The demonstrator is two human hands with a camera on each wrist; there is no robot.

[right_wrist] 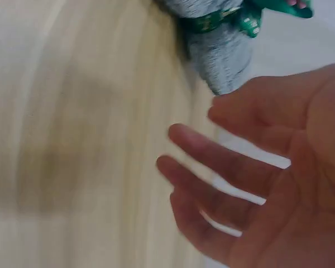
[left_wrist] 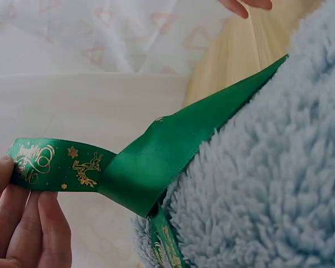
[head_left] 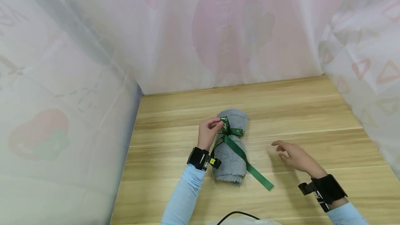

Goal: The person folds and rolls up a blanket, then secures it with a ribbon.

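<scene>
Rolled towel (head_left: 231,148) lying on the table (head_left: 312,114) near its middle, ribbon (head_left: 240,152) across the towel, one end on the table to its right, left hand (head_left: 208,132) at the towel's left side, right hand (head_left: 295,156) apart to the right

A light wooden table (head_left: 312,114) stands enclosed by pale, pink-printed sheeting (head_left: 218,27).

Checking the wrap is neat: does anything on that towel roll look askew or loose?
The green ribbon is not tied off: one tail trails loose across the grey towel roll onto the table, while the left hand pinches the other end. The right hand holds nothing.
</scene>
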